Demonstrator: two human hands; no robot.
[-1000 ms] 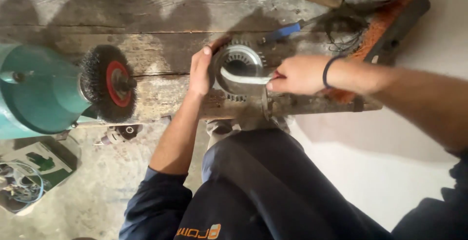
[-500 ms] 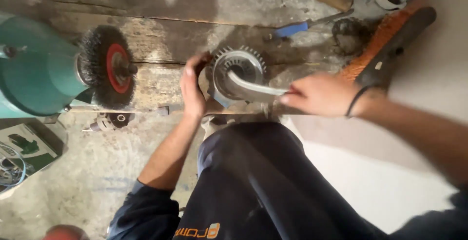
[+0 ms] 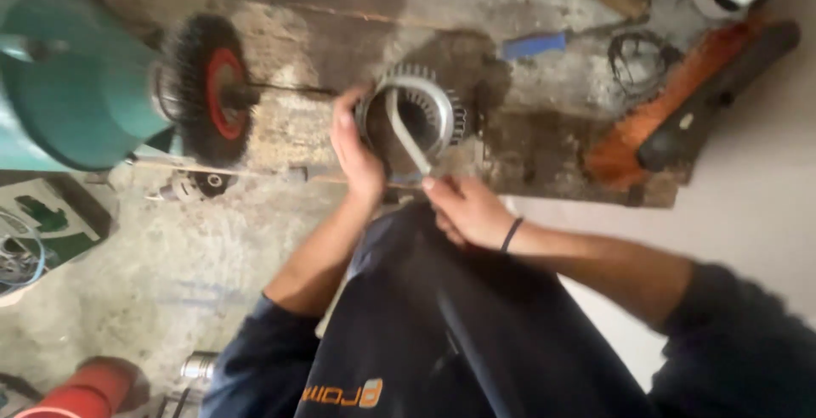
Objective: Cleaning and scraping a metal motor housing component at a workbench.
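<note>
Rough, stained wooden bench (image 3: 340,10) over a dusty concrete floor, seen from the head camera. Left hand (image 3: 355,153) cupped around the rim of a ribbed metal ring housing (image 3: 414,118), fingers curled against its left side, steadying it on the bench edge. Right hand (image 3: 466,211) just below the ring, fingertips pinched on the lower end of a pale flat strip (image 3: 406,136) running up into the bore. Probably mid-way through working the strip around the inside; next calls for a firm left grip and a controlled pull or slide. Left of the fingers, a wire brush wheel (image 3: 204,91) on a teal machine (image 3: 76,87). Far lower left, a green and white box (image 3: 42,223), print unreadable. Above right, a blue handle (image 3: 534,45).
</note>
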